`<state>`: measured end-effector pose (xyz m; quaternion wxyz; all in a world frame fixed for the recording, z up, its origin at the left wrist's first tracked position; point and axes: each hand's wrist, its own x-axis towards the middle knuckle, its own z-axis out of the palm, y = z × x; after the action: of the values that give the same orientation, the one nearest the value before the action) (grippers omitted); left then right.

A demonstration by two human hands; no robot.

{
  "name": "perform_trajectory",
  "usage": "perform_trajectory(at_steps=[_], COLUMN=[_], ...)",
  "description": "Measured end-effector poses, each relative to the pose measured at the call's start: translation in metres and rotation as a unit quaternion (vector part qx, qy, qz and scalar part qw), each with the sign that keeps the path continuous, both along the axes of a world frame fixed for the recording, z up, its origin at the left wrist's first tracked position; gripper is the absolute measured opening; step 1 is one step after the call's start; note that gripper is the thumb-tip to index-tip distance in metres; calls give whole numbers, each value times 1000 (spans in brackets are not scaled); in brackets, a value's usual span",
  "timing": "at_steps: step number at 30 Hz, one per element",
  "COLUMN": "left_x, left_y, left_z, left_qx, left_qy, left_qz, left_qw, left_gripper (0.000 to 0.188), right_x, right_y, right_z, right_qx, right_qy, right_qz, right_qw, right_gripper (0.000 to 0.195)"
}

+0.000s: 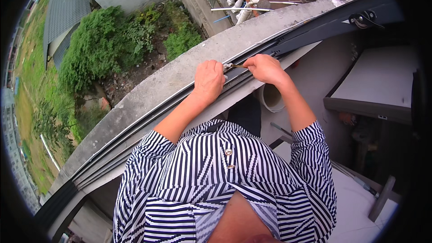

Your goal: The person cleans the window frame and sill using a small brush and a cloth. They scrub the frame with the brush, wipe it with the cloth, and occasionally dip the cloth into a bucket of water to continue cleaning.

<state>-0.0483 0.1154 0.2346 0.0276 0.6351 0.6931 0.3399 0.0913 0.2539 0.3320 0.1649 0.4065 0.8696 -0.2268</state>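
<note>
Over the dark metal window track [175, 103], both of my hands are close together. My left hand [210, 80] has its fingers curled around a small whitish, shiny piece [227, 66], mostly hidden by the fingers; I cannot tell what it is. My right hand [265, 69] pinches a thin brownish stick-like piece [239, 66] between thumb and fingers. The stick's left end meets the whitish piece. Below the hands runs the pale inner sill [216, 110], close to my striped shirt.
Outside the track lies a concrete ledge [152, 86], with a drop to bushes [98, 47] beyond. A window latch [362, 19] sits on the dark frame at right. Indoors are a white bucket [272, 98], a grey-edged white table [374, 77] and a long-handled tool [359, 180].
</note>
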Motion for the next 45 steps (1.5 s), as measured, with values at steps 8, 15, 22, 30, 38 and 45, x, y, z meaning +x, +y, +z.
perform_trajectory(at_steps=[8,15,22,30,38,45], left_x=[-7,-3,-6,-7,-12,-13], left_y=[-10,-9,-18,-21,-35,-42], left_z=[-4,2,-3,-2,7,19], left_qx=[13,-2,-30,-33,-68,-94], left_qy=[6,20,40,38,65,134], left_qz=[-2,4,-5,5,2,14], left_qw=[1000,1000,999,999,996,987], left_gripper=[20,16,6,5,6,7], right_x=[12,7,11,3,-11,-25], right_y=[-7,-22,-12,-12,15,38], right_z=[13,-1,-2,-6,-15,-11], right_qx=[6,155,152,163,128,91], right_qy=[120,40,74,51,-1,-37], right_qz=[81,184,185,247,229,283], right_qw=[989,970,968,954,965,954], right_gripper=[24,16,20,19,18,35])
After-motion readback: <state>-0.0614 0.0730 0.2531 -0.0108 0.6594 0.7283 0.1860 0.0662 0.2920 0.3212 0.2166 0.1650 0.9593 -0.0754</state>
